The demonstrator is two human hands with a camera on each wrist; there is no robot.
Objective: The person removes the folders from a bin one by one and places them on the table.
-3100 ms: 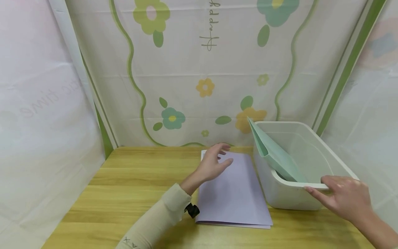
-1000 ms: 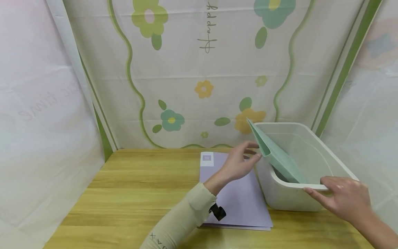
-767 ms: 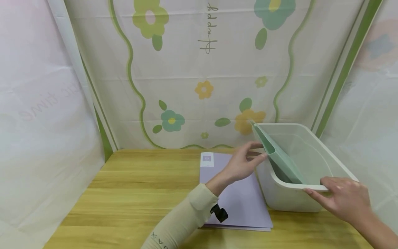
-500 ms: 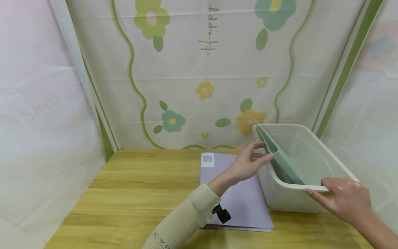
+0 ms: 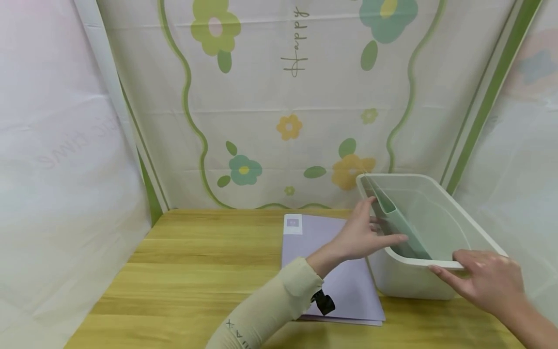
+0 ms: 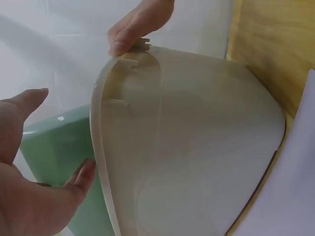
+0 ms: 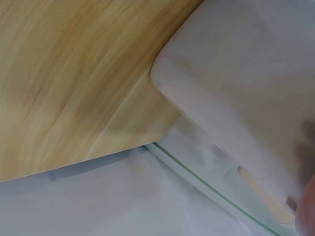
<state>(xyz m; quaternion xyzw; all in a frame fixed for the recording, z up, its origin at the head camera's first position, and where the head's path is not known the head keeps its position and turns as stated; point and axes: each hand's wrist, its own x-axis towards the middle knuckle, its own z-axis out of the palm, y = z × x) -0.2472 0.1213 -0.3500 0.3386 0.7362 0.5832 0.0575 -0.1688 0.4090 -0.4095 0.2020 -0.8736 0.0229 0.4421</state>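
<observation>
A mint-green file folder stands tilted inside the white plastic bin, against its left side. My left hand is at the bin's left rim, thumb stretched over the folder and fingers spread. In the left wrist view, the left hand has its fingertips by the rim, in front of the green folder. With my right hand I grip the bin's near rim, thumb outside. Only a bit of the right hand shows in the right wrist view.
A lilac folder with a white label lies on the wooden table, left of the bin and partly under my left forearm. Fabric curtains with printed flowers enclose the back and both sides. The bin stands near the table's right edge.
From the lilac folder, my left hand has moved right to the green folder, which has shifted right and lower into the bin. The left thumb has now stretched out. My right hand keeps its grip.
</observation>
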